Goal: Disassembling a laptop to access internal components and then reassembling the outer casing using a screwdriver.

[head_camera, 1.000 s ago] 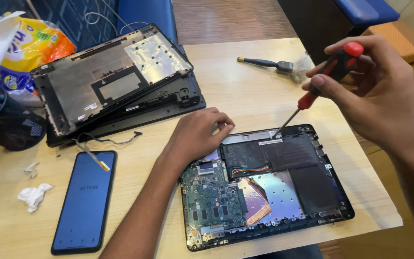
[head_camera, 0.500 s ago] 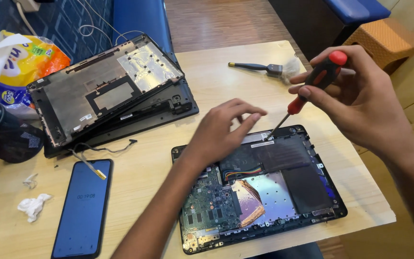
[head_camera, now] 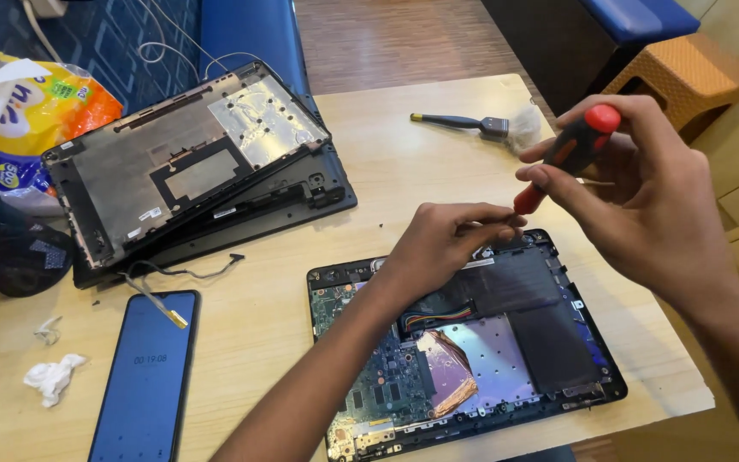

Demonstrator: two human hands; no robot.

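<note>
The right hand (head_camera: 643,192) grips a red-handled screwdriver (head_camera: 570,154), fingers wrapped round the handle, tip slanting down toward the top edge of the opened laptop (head_camera: 464,342). The left hand (head_camera: 446,244) rests over that same top edge, fingertips pinched together right where the screwdriver tip meets the laptop; what they pinch is hidden, perhaps a small screw. The tip itself is covered by the left fingers.

The laptop lies face down near the front edge of the table (head_camera: 395,137), its base cover off, showing a green circuit board, a coppery heat pipe, a bundle of coloured wires and a dark battery.

Risks, as I judge them: the driver could slip off a screw head and gouge the board or jab the left fingertips, since they sit so close to the tip. A loosened screw could drop into the open electronics or roll off the table. The laptop sits near the table edge and a hard push might shift it.

Counting outward: one screwdriver, one opened laptop, one small brush (head_camera: 472,125) beyond the hands, two stacked laptop shells (head_camera: 190,171) to the left, one phone (head_camera: 147,376) with a lit blue screen, one loose cable (head_camera: 168,287), two crumpled tissue scraps (head_camera: 53,376), one orange snack bag (head_camera: 36,111).
</note>
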